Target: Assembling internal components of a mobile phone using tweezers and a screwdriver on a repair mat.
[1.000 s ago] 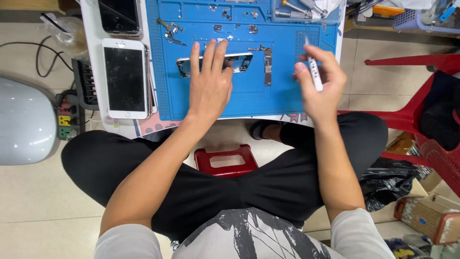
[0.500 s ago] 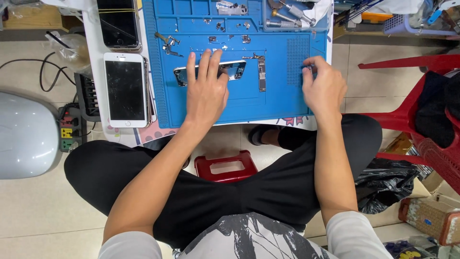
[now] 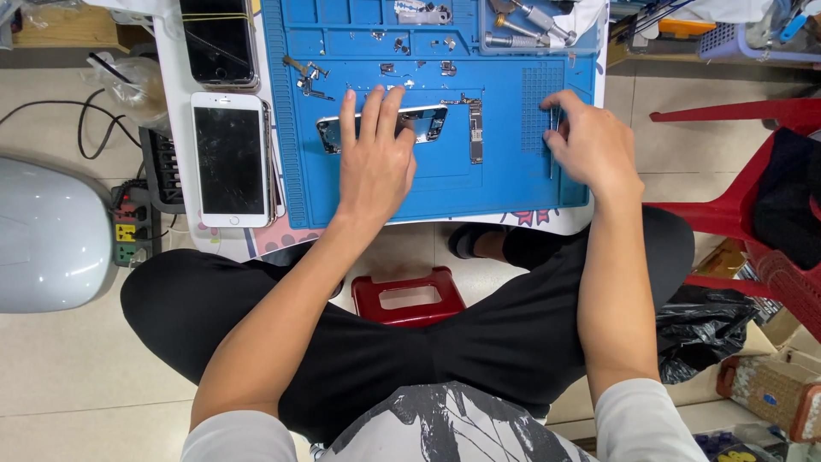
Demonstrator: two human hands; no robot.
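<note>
My left hand lies flat on an opened phone housing in the middle of a blue repair mat, fingers spread over its left part. A narrow circuit board lies just right of the housing. My right hand rests at the mat's right edge, fingers pinched on a thin metal tool that points down onto the mat.
A white phone with a cracked screen and a dark phone lie left of the mat. Small screws and parts sit on the mat's upper area. A red stool is below, a red chair at right, a power strip at left.
My right hand has lowered the thin tool from upright in the air down to the mat's right edge. My left hand stays on the phone housing. The camera view has shifted slightly.
</note>
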